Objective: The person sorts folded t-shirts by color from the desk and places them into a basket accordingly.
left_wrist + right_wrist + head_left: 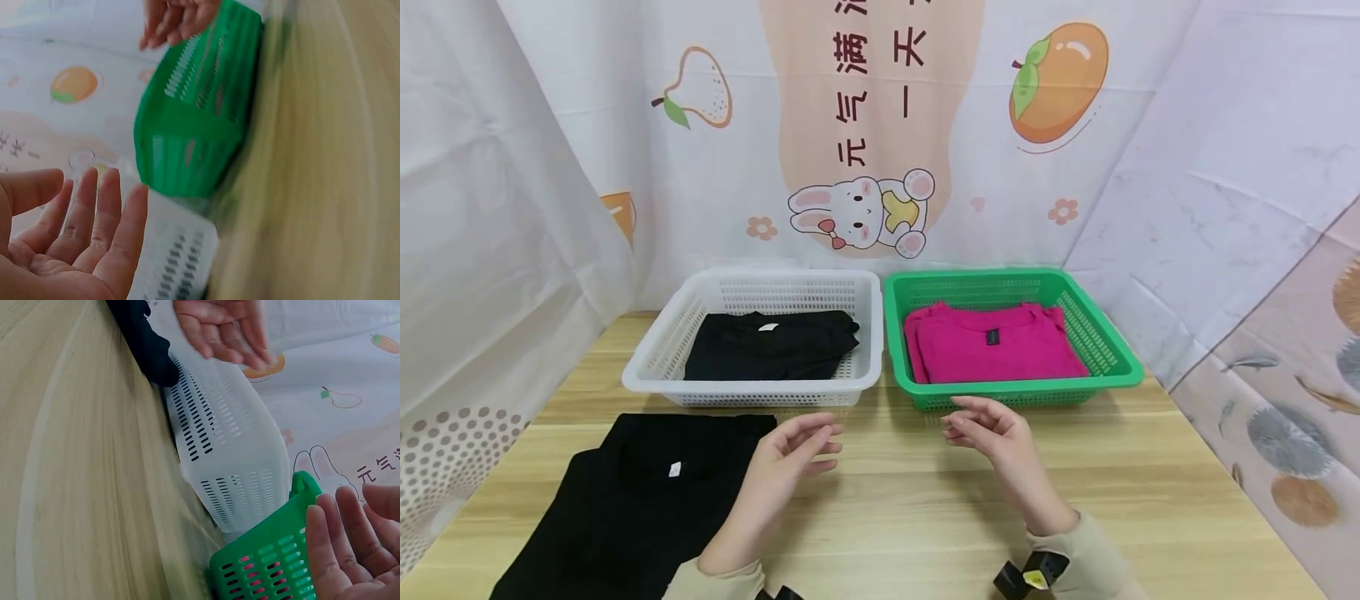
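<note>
Wood-grain tabletop (pixel 895 517) here, white basket (pixel 752 387) and green basket (pixel 1030 387) side by side, black garment (pixel 640 508) lying front left!

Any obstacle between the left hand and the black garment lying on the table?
Nothing visible stands between the left hand and the black garment; the white basket sits beyond the garment, not between them.

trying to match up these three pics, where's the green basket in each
Head: green basket right of centre.
Left wrist: upper middle, its top end partly behind the right hand.
Right wrist: bottom, right of centre, partly behind the same hand.
Shared landmark: white basket, next to it throughout.
</note>
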### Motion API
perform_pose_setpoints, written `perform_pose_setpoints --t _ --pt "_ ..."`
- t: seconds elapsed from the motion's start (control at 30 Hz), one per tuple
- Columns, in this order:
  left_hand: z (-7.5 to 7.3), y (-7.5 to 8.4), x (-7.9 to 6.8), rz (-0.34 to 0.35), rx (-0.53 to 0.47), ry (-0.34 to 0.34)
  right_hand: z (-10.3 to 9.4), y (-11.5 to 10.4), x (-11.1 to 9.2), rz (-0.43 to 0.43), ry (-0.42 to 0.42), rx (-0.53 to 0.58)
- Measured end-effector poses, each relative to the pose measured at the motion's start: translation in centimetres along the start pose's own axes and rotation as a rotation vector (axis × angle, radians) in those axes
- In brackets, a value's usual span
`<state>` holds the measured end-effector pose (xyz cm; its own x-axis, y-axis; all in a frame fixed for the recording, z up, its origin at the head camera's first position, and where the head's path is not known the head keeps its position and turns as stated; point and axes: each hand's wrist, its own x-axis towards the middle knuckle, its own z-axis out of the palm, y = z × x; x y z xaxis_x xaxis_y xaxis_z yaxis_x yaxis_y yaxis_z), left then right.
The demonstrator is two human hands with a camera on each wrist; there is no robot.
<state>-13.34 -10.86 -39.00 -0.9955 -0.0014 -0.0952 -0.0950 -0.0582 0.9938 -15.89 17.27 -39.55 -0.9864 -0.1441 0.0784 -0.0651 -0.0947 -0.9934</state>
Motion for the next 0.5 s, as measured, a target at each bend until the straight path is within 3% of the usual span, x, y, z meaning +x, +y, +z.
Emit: perform_pose_setpoints --t 0.27,0.5 --pt "-4.2 -1.0 -0.1 -0.057 0.138 0.104 0.7 0.1 0.2 0.002 -0.082 -0.028" --pt "-7.5 -1.1 -0.7 -0.132 0.243 0.145 2.2 0.5 0.8 0.029 -0.122 -0.023"
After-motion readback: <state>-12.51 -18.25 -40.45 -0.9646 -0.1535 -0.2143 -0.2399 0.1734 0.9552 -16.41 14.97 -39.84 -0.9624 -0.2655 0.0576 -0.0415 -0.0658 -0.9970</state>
